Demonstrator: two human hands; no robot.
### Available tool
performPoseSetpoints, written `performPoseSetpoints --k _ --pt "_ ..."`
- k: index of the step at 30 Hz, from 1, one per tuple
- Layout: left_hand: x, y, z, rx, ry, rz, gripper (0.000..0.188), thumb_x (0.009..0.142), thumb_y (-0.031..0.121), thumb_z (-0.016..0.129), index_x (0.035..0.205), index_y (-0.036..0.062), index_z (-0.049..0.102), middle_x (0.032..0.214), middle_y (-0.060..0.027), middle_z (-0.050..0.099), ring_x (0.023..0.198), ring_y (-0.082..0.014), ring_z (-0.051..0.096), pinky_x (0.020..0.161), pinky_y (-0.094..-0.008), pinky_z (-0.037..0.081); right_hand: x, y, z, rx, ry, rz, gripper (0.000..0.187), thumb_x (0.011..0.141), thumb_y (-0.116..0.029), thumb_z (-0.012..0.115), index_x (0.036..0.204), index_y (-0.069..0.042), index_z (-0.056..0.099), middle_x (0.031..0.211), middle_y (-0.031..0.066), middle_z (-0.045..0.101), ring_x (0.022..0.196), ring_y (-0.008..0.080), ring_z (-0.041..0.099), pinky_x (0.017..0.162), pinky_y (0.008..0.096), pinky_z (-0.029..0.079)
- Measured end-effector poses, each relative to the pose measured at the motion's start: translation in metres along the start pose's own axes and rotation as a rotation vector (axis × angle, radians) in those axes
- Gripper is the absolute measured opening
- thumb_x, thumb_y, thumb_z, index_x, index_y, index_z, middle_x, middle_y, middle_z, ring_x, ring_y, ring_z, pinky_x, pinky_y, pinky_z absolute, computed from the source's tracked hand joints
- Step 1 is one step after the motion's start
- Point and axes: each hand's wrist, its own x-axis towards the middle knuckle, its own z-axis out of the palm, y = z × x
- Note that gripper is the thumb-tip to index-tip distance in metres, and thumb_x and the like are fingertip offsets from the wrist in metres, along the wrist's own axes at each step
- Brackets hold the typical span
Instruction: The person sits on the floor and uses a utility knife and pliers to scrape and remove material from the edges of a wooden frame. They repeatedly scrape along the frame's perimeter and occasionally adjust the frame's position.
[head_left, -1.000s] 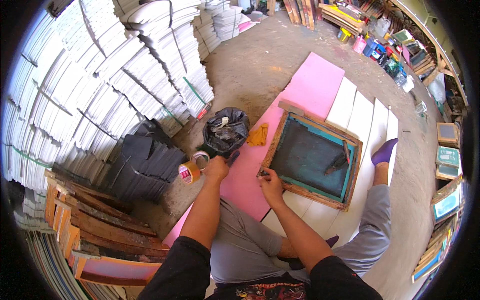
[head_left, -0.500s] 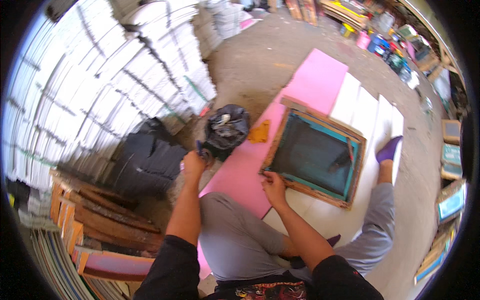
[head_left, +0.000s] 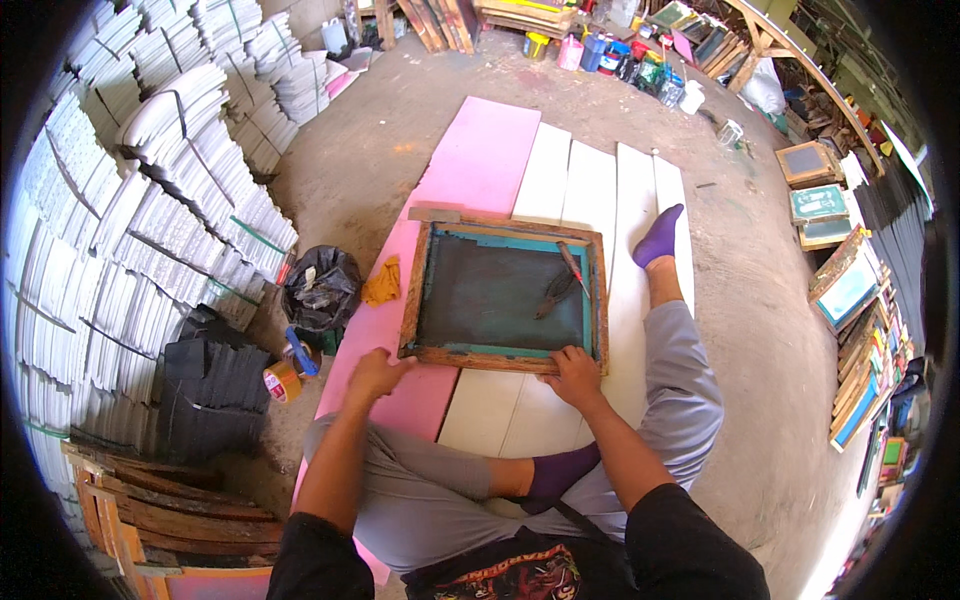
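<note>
A wooden-framed printing screen [head_left: 500,357] with dark mesh and a teal border lies across pink and white boards. My right hand [head_left: 577,378] grips the near edge of its frame, toward the right corner. At the near left corner is my left hand [head_left: 378,376], fingers apart and holding nothing; whether the fingertips touch the wood I cannot tell. On the mesh rests a dark tool with a slim handle [head_left: 568,262], its exact kind unclear. A blue tape dispenser [head_left: 300,352] with a tan tape roll sits on the floor left of my left hand.
An orange cloth [head_left: 382,282] lies on the pink board [head_left: 480,150], beside a black plastic bag [head_left: 322,290]. Bundled white stacks [head_left: 150,250] line the left, with a black stack [head_left: 210,385] before them. More framed screens [head_left: 845,275] lean at right. My legs flank the boards.
My left hand has let go of the tape dispenser, now on the floor, and come to the screen's corner. My right hand has slid rightward along the near edge. The view has turned right.
</note>
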Motion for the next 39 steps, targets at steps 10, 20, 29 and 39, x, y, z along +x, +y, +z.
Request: performPoseSetpoints --k 10,20,29,39 --pt "0.061 -0.005 0.064 -0.34 0.472 0.052 0.092 0.083 0.038 0.082 0.148 -0.009 0.038 0.135 -0.0391 0.053 0.126 -0.0519 0.054 0.109 -0.0496 0.045 -0.014 -0.044 0.005 -0.013 0.154 0.036 0.046 0.072 -0.041 0.086 0.102 -0.008 0.073 0.096 0.0076 0.065 0.097 0.0282 0.063 0.08 0.0446 0.052" --pt "0.084 0.02 0.051 -0.795 0.396 0.488 0.086 0.082 0.026 0.084 0.15 -0.0058 0.042 0.138 -0.0254 0.059 0.127 -0.0404 0.058 0.107 -0.0437 0.046 -0.009 -0.171 0.019 0.208 0.117 0.32 0.043 0.082 -0.041 0.08 0.106 -0.006 0.074 0.099 0.0116 0.068 0.097 0.0331 0.066 0.079 0.047 0.055" --pt "0.0 -0.005 0.123 -0.244 0.194 0.23 0.096 0.088 0.043 0.076 0.152 -0.0106 0.028 0.125 -0.0381 0.063 0.115 -0.0484 0.065 0.099 -0.049 0.051 0.004 -0.11 0.04 0.407 0.005 0.205 0.04 0.089 -0.031 0.075 0.12 -0.006 0.071 0.115 0.0164 0.069 0.109 0.0386 0.064 0.093 0.051 0.051" --pt "-0.006 0.017 0.14 -0.047 0.205 0.144 0.103 0.088 0.038 0.074 0.151 -0.0162 0.012 0.114 -0.0381 0.067 0.105 -0.0516 0.067 0.091 -0.0523 0.054 0.071 0.069 0.007 -0.095 0.085 0.501 0.05 0.093 -0.026 0.071 0.136 -0.005 0.054 0.136 0.0147 0.058 0.126 0.0342 0.054 0.104 0.0519 0.046"
